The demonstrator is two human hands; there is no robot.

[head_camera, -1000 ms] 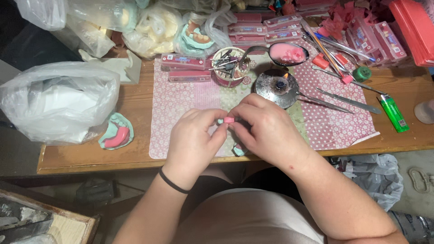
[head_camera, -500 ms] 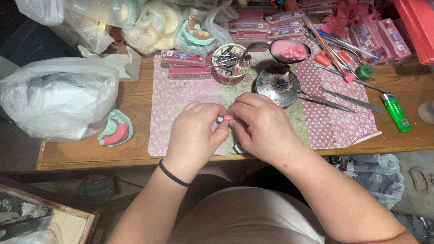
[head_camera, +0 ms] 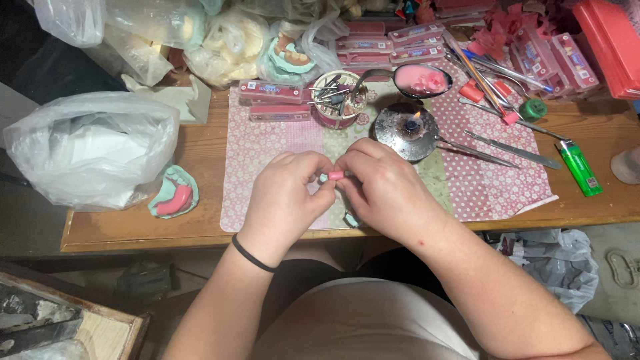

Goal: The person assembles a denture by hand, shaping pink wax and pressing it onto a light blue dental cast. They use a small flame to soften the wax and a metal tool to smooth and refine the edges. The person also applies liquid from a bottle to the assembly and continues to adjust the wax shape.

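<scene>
— What is the biggest thing here?

— The wooden bench [head_camera: 587,207]. On it lies a flowered mat [head_camera: 267,143], and at the left a big white bag [head_camera: 87,150]. Just beside the bag, near the bench edge, lies a green cast [head_camera: 175,193] with pink wax on it.

— And behind the hands?

— A round metal burner [head_camera: 407,127] with a small flame, a cup [head_camera: 337,100] full of tools, and a spoon [head_camera: 421,80] with pink wax. At the right lie a long steel knife [head_camera: 513,150] and a green lighter [head_camera: 580,167].

— What do the hands do?

— The left hand [head_camera: 283,197] and the right hand [head_camera: 387,190] meet over the mat, in front of the burner. Both are closed, and their fingertips pinch together a small pink piece [head_camera: 335,175]. A bit of green shows at its left end, touching the left fingers.

— Is something below the right hand?

— A small green bit shows there, but I cannot tell what it is.
</scene>
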